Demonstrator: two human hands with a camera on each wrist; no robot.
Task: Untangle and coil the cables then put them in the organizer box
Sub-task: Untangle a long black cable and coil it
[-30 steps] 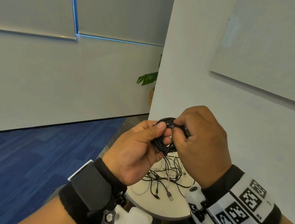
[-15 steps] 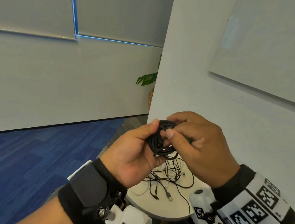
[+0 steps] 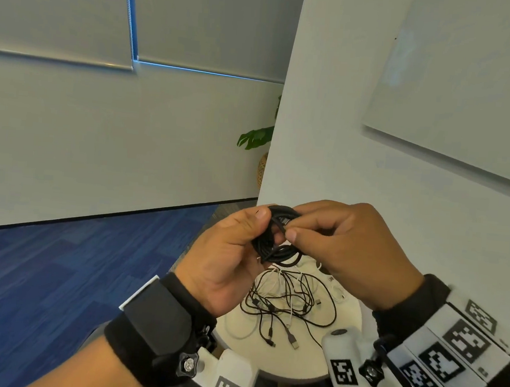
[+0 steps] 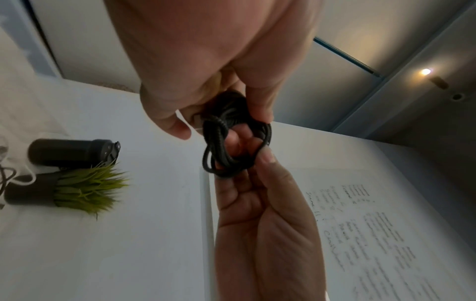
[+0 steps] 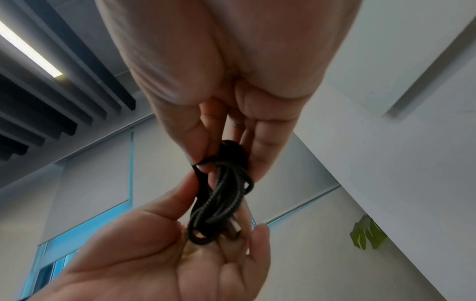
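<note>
A black braided cable coil point(image 3: 274, 243) is held in the air between both hands, above the table. My left hand point(image 3: 263, 224) grips its left side, thumb on top. My right hand point(image 3: 298, 224) pinches a strand at the top of the coil between thumb and forefinger. In the left wrist view the coil point(image 4: 226, 142) sits between my left hand point(image 4: 219, 122) and my right hand point(image 4: 253, 148). The right wrist view shows a metal plug at the coil's point(image 5: 221, 195) lower end. A tangle of black and white cables point(image 3: 288, 302) lies on the round white table point(image 3: 304, 368) below. No organizer box is in view.
A white wall with a whiteboard point(image 3: 468, 103) stands close on the right. Blue carpet point(image 3: 58, 269) spreads to the left. A leafy plant point(image 3: 256, 137) shows behind the wall corner. A dark cylinder point(image 4: 69, 151) and a small grass plant in a dark pot point(image 4: 82, 189) appear in the left wrist view.
My right hand has turned from covering the coil to pinching one strand, thumb now showing. Both hands have sunk slightly. The coil has stayed in my left hand.
</note>
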